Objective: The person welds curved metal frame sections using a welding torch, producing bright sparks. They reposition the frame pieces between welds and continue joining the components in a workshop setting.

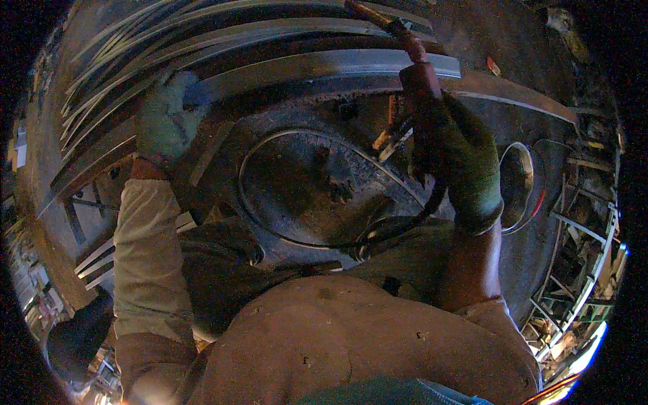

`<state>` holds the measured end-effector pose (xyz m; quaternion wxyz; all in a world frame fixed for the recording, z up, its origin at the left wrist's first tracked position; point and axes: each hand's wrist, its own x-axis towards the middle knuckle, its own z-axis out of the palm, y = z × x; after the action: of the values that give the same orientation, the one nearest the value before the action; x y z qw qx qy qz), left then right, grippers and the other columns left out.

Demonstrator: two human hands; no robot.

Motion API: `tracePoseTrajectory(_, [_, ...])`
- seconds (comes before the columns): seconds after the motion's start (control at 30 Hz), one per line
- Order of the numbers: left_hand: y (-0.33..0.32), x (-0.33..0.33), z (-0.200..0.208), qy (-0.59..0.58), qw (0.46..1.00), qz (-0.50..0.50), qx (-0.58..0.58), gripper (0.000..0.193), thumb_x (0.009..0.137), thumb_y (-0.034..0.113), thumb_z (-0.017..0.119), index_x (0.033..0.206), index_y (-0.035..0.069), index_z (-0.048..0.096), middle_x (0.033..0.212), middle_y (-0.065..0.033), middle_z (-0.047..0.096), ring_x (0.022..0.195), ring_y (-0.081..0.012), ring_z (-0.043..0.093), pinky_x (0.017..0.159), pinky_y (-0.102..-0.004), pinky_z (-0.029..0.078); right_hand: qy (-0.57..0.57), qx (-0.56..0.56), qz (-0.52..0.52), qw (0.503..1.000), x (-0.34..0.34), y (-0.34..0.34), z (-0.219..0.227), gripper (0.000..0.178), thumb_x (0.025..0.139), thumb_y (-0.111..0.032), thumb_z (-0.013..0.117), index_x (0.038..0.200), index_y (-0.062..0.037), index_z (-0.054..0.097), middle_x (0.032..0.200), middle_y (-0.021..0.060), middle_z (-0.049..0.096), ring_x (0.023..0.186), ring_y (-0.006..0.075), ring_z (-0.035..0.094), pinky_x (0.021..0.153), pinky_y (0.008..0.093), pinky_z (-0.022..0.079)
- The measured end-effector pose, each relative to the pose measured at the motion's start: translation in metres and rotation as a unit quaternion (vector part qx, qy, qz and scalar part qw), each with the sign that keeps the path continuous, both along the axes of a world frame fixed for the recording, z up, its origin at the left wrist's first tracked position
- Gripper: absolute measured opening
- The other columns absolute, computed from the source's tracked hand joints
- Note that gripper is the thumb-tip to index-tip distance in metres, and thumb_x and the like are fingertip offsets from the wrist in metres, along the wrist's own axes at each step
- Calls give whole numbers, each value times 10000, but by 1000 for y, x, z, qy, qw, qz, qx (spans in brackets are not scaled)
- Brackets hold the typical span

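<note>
My right hand [459, 158], in a greenish work glove, is closed round the dark handle of a welding torch [420, 74]. The torch's slim neck and nozzle point up and to the left, over the metal bars. From below the grip, its black cable [244, 189] bends into a wide loop in front of my knees. My left hand [167, 118], gloved too, is at the left end of a pale grey metal bar [324, 66]. Its fingers look curled onto the bar, though shadow hides part of them.
More long metal bars [135, 57] lie side by side at the far left. A rusty flat strip [513, 94] runs out to the right. Near it is a coiled pale ring [528, 182]. Metal frames and scrap [587, 229] crowd the right edge. Short bar pieces [101, 260] lie beside my left forearm.
</note>
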<state>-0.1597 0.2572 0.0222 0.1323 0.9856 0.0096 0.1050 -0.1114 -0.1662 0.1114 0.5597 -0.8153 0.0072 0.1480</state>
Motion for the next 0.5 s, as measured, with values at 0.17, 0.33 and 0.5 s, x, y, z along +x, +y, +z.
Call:
tracePoseTrajectory(0.17, [4, -1, -5, -39, 997, -32, 53, 415, 892, 264, 873, 1220, 55, 725, 1247, -210, 743, 1095, -443, 737, 944, -509, 620, 24, 20, 32, 999, 1, -5, 6, 491, 1107, -392, 672, 1414, -9, 684, 942, 29, 735, 695, 114, 638, 599, 286, 483])
tracePoseTrajectory(0.33, [5, -4, -5, 2, 1000, -18, 0, 415, 893, 256, 873, 1235, 73, 725, 1205, -200, 760, 1100, -432, 743, 941, -510, 619, 22, -6, 20, 1000, -1, -7, 2, 490, 1108, -405, 669, 1393, -8, 700, 954, 33, 743, 742, 101, 661, 631, 271, 494])
tracePoseTrajectory(0.5, [12, -12, 7, 84, 995, -43, -21, 437, 896, 258, 868, 1267, 83, 718, 1192, -206, 760, 1087, -441, 744, 925, -511, 622, -79, -69, 97, 990, 2, -25, -12, 473, 1119, -382, 658, 1412, -12, 693, 1019, 42, 762, 783, 104, 675, 652, 273, 509])
